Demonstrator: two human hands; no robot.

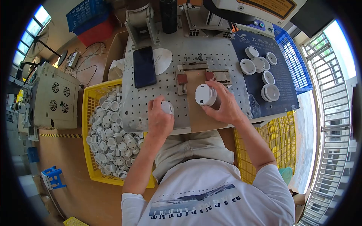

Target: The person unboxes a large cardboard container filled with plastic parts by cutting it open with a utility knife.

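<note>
My right hand (pixel 223 103) is closed around a white round plastic cap (pixel 204 94), held over the brown strip on the perforated metal plate (pixel 151 109). The cap's flat face, with small dark slots, points up. Another white round cap (pixel 167 107) is in the grip of my left hand (pixel 160 117), near the plate's front edge; my fingers cover part of it. Just beyond the right hand is a metal fixture (pixel 218 76) with reddish-brown pads. Several more white caps (pixel 270 92) lie on the dark blue board at the right.
A yellow basket (pixel 87 113) full of white caps stands at the left. On the plate lie a dark phone (pixel 144 67) and a white disc (pixel 163 60). A machine (pixel 260 11) overhangs the back. Blue (pixel 298 71) and yellow (pixel 264 147) crates stand at the right.
</note>
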